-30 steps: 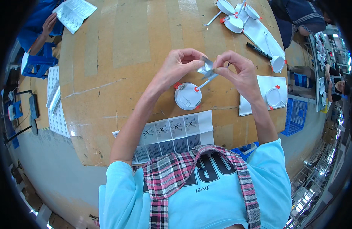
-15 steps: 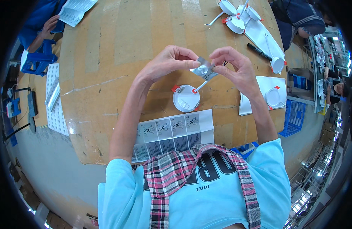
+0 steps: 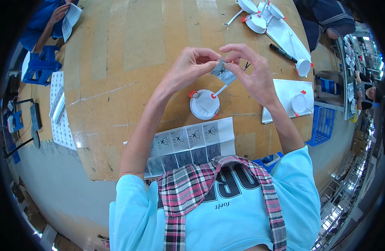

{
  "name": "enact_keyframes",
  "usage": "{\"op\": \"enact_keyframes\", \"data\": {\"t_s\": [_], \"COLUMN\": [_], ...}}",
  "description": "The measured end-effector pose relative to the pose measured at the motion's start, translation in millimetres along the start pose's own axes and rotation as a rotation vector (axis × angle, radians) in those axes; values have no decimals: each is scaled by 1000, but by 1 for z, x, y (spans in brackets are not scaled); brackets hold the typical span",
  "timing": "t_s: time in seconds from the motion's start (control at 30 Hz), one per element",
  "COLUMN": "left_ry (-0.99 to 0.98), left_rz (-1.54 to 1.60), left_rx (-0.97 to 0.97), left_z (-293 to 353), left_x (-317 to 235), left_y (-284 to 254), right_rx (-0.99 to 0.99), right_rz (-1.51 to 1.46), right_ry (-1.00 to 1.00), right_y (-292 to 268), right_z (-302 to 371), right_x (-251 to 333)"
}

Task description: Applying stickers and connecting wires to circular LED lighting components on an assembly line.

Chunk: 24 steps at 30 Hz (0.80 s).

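Between my hands is a small silver label (image 3: 224, 74) with dark print, folded at the white cable of a round white downlight (image 3: 205, 105). My left hand (image 3: 193, 69) pinches the label's left upper edge between thumb and fingertips. Closed on its upper right side, my right hand (image 3: 252, 75) has its fingers bent over the top, and dark wire ends stick out beside them. The downlight lies back up on the table, with red-tipped clips at its sides. Close to my body lies a sheet of silver labels (image 3: 188, 144), partly covered by my left forearm.
Several more downlights (image 3: 256, 23) lie at the far right around a white sheet strip, with a black marker (image 3: 283, 53) near them. Another downlight (image 3: 298, 103) rests on white sheets (image 3: 280, 92) at right. A person in blue holds a paper (image 3: 70, 20) at far left.
The label has turned from its shiny blank face to its printed face and folded smaller at the cable. My fingers have drawn closer together. The far-left person's paper has moved left.
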<state>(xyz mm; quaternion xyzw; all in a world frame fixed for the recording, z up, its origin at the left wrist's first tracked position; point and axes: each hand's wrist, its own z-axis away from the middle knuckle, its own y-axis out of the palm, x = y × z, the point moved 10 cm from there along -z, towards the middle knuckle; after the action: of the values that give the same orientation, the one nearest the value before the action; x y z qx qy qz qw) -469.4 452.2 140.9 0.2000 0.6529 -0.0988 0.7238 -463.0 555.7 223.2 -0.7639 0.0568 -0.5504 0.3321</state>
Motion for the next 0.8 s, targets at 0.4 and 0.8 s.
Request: {"op": "enact_keyframes", "data": {"t_s": [0.4, 0.8], "left_ry": [-59, -61], "left_rz": [10, 65], "left_rx": [17, 22], "left_z": [4, 9], "left_x": [4, 1], "left_y": [-4, -6], "right_rx": [-4, -27], "right_rz": [81, -1], "right_ry": [21, -17], "right_y": [4, 4], "right_z": [-3, -1], "right_x": [4, 10]}}
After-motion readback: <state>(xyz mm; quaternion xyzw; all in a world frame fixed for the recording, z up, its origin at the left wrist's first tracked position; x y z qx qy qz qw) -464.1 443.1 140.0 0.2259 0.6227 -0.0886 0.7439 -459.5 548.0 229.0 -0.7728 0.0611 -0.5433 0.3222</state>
